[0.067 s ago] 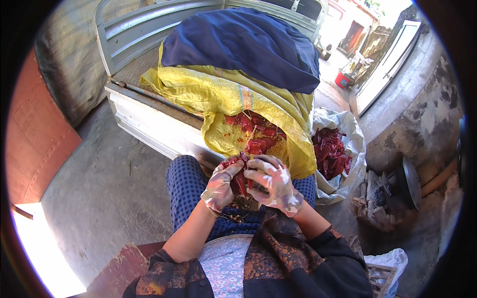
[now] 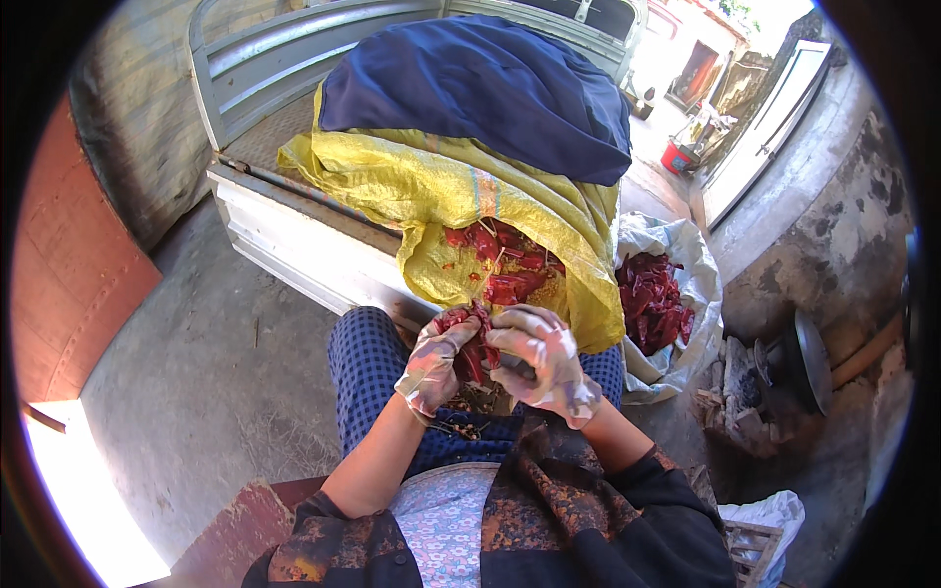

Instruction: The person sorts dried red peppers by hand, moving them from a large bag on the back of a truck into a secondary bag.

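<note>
Over my lap, my left hand (image 2: 438, 362), in a stained pale glove, is closed around dried red chili peppers (image 2: 470, 361). My right hand (image 2: 542, 365), gloved likewise, is curled against the right side of the same peppers, its fingertips on them near the top; a thin pale stem sticks up there. Just beyond my hands, a yellow woven sack (image 2: 436, 267) lies open toward me, with more red chili peppers (image 2: 515, 286) and loose yellow seeds in its mouth. Bits of stem and debris (image 2: 470, 428) lie on my lap below my hands.
The yellow sack rests on a white metal cart bed (image 2: 294, 250), a dark blue cloth (image 2: 470, 88) over it. Right of my knee stands a white sack (image 2: 701, 265) holding red chili peppers. Farther right are a dark round pan (image 2: 799, 363) and a rough wall (image 2: 833, 196).
My right hand has shifted very slightly to the right, and its fingers have curled a little differently at the peppers. My left hand keeps its place.
</note>
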`<state>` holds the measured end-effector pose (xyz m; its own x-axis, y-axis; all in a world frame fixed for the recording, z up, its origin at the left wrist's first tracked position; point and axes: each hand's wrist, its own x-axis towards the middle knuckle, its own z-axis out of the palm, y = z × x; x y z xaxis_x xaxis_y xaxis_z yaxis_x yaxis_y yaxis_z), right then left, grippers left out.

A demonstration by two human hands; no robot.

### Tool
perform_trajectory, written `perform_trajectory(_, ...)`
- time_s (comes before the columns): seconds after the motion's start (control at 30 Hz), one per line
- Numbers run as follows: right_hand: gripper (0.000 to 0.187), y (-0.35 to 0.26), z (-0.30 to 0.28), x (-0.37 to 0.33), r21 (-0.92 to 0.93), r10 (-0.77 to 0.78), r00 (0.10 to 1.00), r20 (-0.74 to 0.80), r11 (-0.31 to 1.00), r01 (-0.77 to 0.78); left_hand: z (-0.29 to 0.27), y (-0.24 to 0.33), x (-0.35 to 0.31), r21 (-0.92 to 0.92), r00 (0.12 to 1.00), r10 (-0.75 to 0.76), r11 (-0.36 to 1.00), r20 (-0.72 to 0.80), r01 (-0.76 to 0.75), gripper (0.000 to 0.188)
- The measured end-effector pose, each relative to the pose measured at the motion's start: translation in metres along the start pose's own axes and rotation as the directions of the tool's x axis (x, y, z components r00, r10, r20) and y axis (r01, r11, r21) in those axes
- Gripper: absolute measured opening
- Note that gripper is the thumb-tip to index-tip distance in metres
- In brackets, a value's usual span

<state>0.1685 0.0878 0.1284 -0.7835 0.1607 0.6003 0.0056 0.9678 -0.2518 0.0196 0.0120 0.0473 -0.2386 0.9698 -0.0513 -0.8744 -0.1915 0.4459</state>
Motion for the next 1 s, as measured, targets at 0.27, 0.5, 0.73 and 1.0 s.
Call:
perform_trajectory(0.27, 0.046, 0.027, -0.007, 0.026, -0.347, -0.073, 0.977, 0.203, 0.927, 0.141, 0.006, 0.013, -0.009, 0.498, 1.000, 0.013, 0.867, 0.019, -0.021, 0.029)
perform_trajectory(0.5, 0.015, 0.030, -0.008, 0.025, -0.394, -0.053, 0.969, 0.240, 0.907, 0.147, 0.011, 0.016, -0.012, 0.503, 0.998, -0.063, 0.863, 0.011, 0.049, 0.029)
perform_trajectory(0.73, 0.009, 0.011, -0.018, 0.027, -0.270, 0.156, 0.938, 0.309, 0.960, -0.070, 0.006, 0.010, -0.013, 0.538, 0.997, 0.006, 0.842, 0.074, -0.045, 0.025)
perform_trajectory(1.0, 0.009, -0.001, -0.010, 0.024, -0.154, 0.217, 0.963, 0.162, 0.969, -0.192, 0.022, 0.016, -0.022, 0.586, 0.998, -0.056, 0.810, 0.028, 0.029, 0.021)
